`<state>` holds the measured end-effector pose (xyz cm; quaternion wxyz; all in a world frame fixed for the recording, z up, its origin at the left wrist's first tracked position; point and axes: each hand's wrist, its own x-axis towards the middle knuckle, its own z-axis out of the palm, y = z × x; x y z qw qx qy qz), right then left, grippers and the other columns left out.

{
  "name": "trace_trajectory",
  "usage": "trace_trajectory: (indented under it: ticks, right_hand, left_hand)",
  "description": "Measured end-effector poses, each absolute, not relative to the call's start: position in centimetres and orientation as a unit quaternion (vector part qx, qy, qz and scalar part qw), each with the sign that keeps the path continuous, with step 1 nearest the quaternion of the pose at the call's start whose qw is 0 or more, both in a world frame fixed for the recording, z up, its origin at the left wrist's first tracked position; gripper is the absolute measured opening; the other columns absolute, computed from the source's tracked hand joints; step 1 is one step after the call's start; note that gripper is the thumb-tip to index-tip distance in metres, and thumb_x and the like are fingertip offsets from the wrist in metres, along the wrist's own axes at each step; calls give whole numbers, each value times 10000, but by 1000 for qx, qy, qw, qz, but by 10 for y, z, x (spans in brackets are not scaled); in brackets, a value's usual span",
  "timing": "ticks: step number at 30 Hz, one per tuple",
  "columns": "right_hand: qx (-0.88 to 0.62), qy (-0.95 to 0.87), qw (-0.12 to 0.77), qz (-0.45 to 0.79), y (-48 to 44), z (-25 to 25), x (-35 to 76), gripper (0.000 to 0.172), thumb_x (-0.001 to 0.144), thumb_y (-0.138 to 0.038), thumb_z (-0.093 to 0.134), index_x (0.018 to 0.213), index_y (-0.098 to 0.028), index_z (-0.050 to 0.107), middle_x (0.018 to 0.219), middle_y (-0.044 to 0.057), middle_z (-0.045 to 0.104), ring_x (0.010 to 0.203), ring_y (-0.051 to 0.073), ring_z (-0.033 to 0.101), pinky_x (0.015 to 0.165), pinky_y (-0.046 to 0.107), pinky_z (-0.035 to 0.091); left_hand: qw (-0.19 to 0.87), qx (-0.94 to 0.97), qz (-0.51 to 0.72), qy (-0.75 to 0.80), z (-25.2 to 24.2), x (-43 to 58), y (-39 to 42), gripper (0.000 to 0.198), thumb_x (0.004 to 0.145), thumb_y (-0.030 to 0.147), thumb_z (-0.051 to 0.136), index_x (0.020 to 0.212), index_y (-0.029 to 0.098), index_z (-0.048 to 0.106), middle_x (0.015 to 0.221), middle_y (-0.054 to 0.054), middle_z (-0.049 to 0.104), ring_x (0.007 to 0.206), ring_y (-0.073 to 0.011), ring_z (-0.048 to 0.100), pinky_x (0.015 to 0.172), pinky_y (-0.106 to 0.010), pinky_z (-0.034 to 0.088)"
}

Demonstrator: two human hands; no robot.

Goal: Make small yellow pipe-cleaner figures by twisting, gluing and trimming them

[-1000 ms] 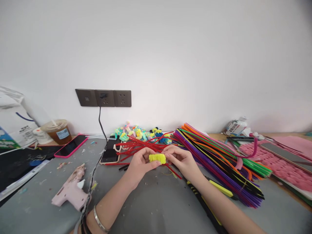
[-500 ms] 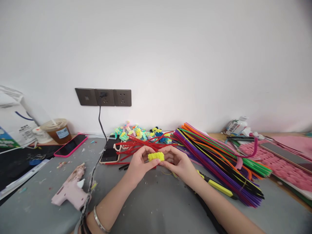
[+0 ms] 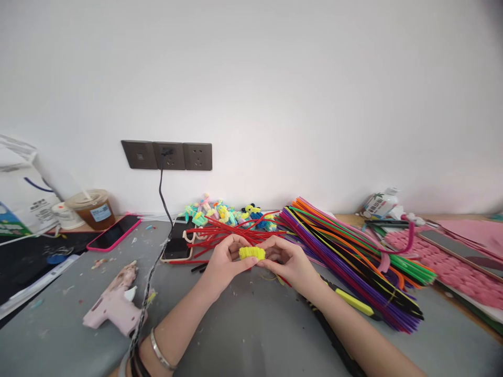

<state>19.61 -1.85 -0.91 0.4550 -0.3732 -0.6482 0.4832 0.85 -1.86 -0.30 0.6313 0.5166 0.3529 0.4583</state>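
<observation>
Between my two hands is a small yellow coiled pipe cleaner, fuzzy and ridged, held just above the grey mat. My left hand pinches its left end between thumb and fingers. At the other end, my right hand grips it the same way, with the thumb tip near the coil's lower edge. Red pipe cleaners lie loose right behind my hands. A bundle of many-coloured pipe cleaners rests to the right of my right hand.
A pink glue gun lies at the left, its cord running up to the wall socket. Phones, a drink cup and finished fuzzy figures stand along the back. A yellow-black cutter lies beneath my right forearm.
Both hands keep hold of the yellow coil in nearly the same place. The coil appears turned very slightly; the view has shifted a little.
</observation>
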Motion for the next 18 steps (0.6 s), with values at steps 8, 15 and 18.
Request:
trace_trajectory:
  ticks: [8,15,18]
  right_hand:
    - [-319,-563,464,605,-18,-4,192,300,700,-269,837,802,-194,564,772,-22,690,687,114,647,663,242,506]
    - [-324,-494,480,649,-17,-5,190,307,708,-293,832,807,-193,559,769,-24,692,655,99,626,635,227,497]
    - [-323,-462,483,670,-17,-4,191,320,687,-287,849,807,-196,567,749,-32,690,652,92,638,646,217,506]
  left_hand:
    - [578,558,485,344,0,9,-19,324,687,280,795,870,185,544,804,2,608,754,-131,585,633,-224,514]
    - [592,540,491,341,0,10,-19,330,735,381,757,932,182,582,927,-39,610,817,-159,603,665,-264,561]
    - [603,520,501,339,3,11,-20,335,763,420,725,961,179,602,975,-52,614,848,-164,605,680,-269,569]
